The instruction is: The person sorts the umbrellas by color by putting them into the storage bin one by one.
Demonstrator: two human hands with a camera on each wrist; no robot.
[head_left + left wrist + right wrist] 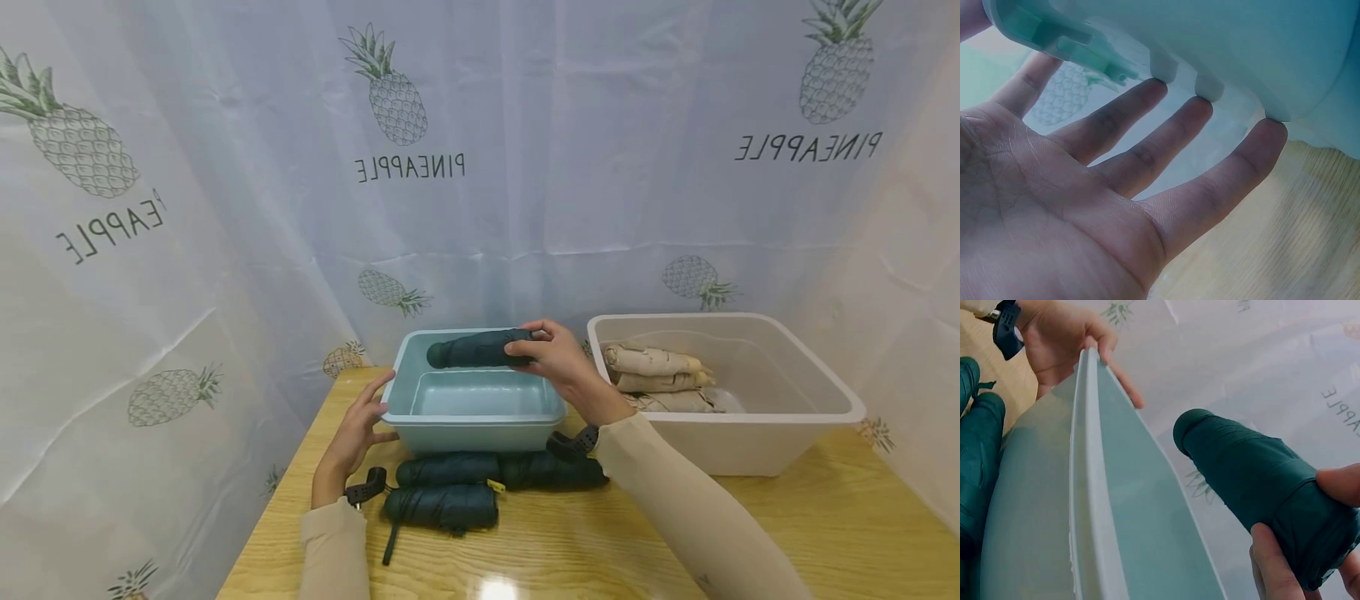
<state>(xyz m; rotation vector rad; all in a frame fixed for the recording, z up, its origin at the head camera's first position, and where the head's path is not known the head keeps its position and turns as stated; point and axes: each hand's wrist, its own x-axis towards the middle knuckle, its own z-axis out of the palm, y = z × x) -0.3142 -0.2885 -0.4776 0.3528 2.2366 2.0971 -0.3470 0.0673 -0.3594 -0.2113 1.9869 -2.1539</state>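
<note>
My right hand [561,360] grips one end of a dark green folded umbrella [471,350], thumb on one side and fingers on the other. It holds the umbrella sideways over the light blue plastic bin [472,435], near the far rim. At the bin's left end, my left hand [351,435] touches its side and rim; the left wrist view has straight, spread fingers [1191,181] with tips against the plastic. More dark green folded umbrellas lie before the bin: a left one [447,471], a right one [551,472] and a nearer one [442,507] with a strap.
To the right stands a larger white bin [750,443] holding several beige patterned rolled bundles [652,362] at its left end. Both bins stand on a wooden table [585,550]. A pineapple-print curtain [525,208] hangs behind and along the sides.
</note>
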